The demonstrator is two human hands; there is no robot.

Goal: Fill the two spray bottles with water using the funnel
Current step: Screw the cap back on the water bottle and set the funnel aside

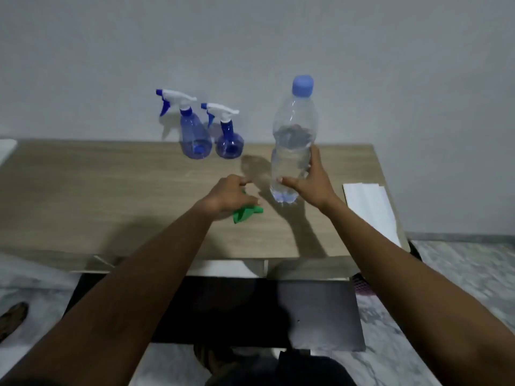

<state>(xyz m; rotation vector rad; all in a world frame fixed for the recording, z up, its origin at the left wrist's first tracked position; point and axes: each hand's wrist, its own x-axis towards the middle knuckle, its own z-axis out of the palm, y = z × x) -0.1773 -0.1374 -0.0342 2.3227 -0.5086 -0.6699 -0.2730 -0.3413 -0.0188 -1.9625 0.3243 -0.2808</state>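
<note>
While right hand (pixel 310 182) is gripping the water bottle (pixel 294 121) mid-frame, left hand (pixel 228 196) is curling over the green funnel (pixel 245 213) — can't tell if grasping.

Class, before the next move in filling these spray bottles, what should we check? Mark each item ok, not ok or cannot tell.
1. Water bottle holds water: ok, partly full.
2. Blue cap off for pouring: not ok, still on.
3. Spray heads off the taller spray bottle and shorter spray bottle: not ok, both on.
4. Funnel gripped: cannot tell; left hand covers it.
5. Right hand steadies water bottle: ok, fingers and thumb around it.
</note>
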